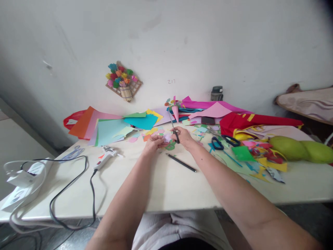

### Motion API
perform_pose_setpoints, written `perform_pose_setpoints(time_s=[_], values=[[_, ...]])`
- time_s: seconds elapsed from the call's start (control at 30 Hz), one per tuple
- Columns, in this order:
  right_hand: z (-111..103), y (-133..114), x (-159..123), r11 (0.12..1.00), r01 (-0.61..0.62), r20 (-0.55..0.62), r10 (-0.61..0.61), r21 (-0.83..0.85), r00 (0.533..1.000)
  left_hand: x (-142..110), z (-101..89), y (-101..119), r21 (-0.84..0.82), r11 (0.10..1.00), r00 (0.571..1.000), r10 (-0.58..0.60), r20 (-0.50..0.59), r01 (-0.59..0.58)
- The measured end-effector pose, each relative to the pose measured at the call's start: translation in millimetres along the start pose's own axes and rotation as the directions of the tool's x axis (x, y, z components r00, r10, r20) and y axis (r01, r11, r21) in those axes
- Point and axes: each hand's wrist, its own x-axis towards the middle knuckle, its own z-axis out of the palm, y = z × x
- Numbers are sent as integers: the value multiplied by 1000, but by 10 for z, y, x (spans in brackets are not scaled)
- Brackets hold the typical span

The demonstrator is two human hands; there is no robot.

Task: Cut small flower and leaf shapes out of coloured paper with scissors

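My right hand [183, 138] is closed around a pair of scissors [172, 121], whose blades point up and away from me. Close beside it, my left hand [155, 143] pinches a small lilac piece of paper [167, 138]. Green paper cut-outs [170, 145] lie on the table just below the lilac piece. Several orange, yellow and pink paper shapes [150, 133] are scattered beyond my left hand. A black pen [181, 162] lies at a slant on the table, nearer to me than both hands.
A glue gun [105, 158] with a black cord lies left, near a white power strip [26, 189]. Coloured paper sheets [109, 130] cover the back left. Another pair of scissors [217, 143], paper scraps and green fruit [288, 147] lie right. A paper-flower decoration [123, 81] hangs on the wall.
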Motion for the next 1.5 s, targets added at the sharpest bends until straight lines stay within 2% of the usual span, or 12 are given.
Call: perform_pose_setpoints(time_s=[0.23,0.4,0.53,0.83,1.1,1.27,1.37,1.5], values=[[-79,-32,30,996,-30,-102,39,84,994,9,-33,14,-60,998,1000,-22,9,22],[-77,-100,17,994,-96,-83,100,59,991,21,-51,7,-67,997,1000,-28,9,29],[-72,-74,19,991,-131,-22,131,14,991,15,-59,8,-84,996,1000,-19,5,19],[-92,-10,29,995,-97,18,97,29,995,12,-57,17,-72,997,999,-31,-12,30],[-26,-8,14,999,-43,-22,44,29,999,24,-35,-10,-90,993,997,-73,13,74],[-44,27,38,1000,-16,-8,16,-8,1000,39,-23,39,-164,978,989,-140,-52,130],[-54,75,72,999,-3,17,4,-37,1000,46,-35,50,-163,980,990,-126,-63,114],[-52,119,104,996,31,40,-28,-88,999,41,-61,11,-60,995,997,-77,-24,76]])
